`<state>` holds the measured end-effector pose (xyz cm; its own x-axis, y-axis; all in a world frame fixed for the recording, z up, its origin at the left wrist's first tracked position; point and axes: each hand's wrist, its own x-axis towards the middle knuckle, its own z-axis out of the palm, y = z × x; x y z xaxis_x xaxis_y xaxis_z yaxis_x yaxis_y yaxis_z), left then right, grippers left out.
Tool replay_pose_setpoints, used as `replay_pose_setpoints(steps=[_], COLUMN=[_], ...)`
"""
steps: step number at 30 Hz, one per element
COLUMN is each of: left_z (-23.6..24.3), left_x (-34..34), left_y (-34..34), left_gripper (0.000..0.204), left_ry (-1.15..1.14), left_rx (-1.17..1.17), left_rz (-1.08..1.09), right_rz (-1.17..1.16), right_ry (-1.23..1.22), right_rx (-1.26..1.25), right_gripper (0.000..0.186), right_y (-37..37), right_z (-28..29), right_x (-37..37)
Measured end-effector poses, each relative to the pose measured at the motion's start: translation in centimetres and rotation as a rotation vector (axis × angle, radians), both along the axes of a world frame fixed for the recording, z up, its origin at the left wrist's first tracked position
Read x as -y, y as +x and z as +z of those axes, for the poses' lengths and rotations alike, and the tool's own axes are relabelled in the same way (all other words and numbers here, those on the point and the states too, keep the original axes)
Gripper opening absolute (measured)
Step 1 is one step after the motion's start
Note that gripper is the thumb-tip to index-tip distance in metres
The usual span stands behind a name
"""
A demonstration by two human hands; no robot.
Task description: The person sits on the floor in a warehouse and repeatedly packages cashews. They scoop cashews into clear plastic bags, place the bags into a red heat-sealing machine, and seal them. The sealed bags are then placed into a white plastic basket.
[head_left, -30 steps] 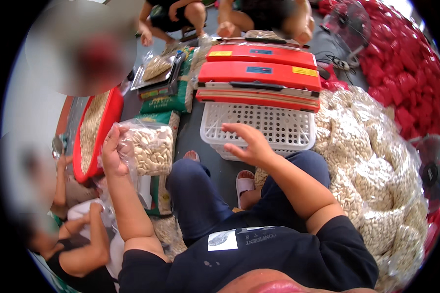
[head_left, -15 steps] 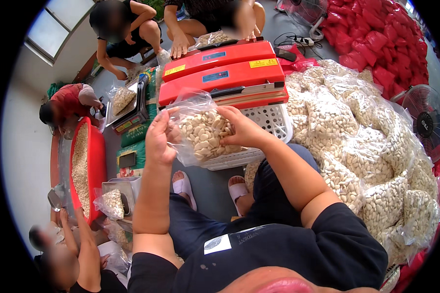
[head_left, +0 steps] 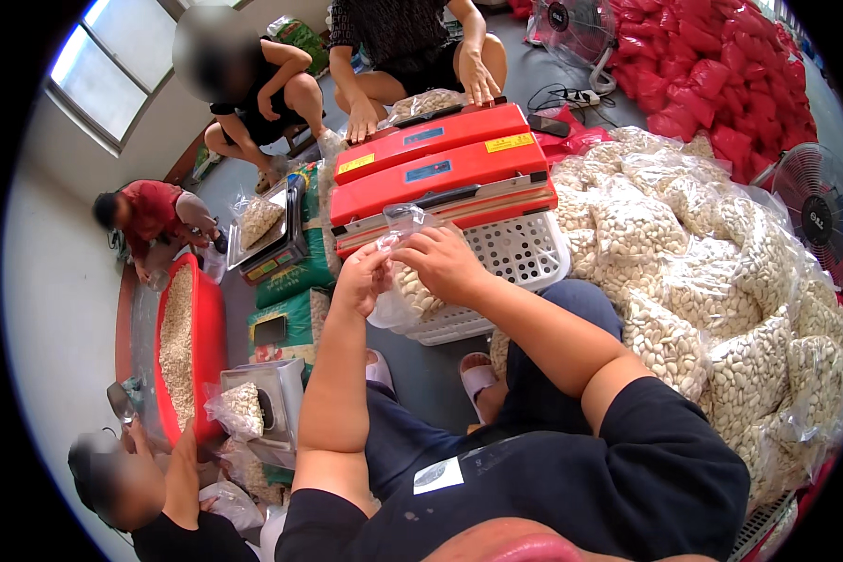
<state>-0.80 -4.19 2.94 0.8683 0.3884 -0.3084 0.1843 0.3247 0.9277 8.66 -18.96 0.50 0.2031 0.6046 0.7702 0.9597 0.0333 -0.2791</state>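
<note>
A grey floor (head_left: 426, 379) runs down the middle of my view, with a heap of filled bags (head_left: 712, 309) at the right of the frame. Near the centre I see a clear bag of pale seeds (head_left: 416, 294), above the front edge of a white crate (head_left: 515, 251) and below red machines (head_left: 440, 178). My left hand (head_left: 367, 272) pinches its film between narrowed fingers; my right hand (head_left: 437, 260) bends its fingers over the same plastic, but I can't tell whether its thumb grips.
</note>
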Motion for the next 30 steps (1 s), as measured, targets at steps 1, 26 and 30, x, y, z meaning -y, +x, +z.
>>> replay_pose_setpoints(steps=[1, 26, 30], left_z=[0.1, 3.1, 3.0], left_x=[-0.3, -3.1, -3.2], left_y=[-0.2, -2.1, -1.8], left_gripper=[0.014, 0.024, 0.022], left_ry=[0.060, 0.902, 0.722], left_rx=[-0.041, -0.063, -0.020], left_rz=[0.001, 0.441, 0.385], right_rz=[-0.015, -0.248, -0.011], right_ry=[0.037, -0.031, 0.024], right_rx=[0.012, 0.092, -0.171], right_gripper=[0.020, 0.011, 0.020], right_y=[0.2, 2.6, 5.2], right_z=[0.1, 4.5, 1.6], right_x=[0.3, 5.9, 4.8])
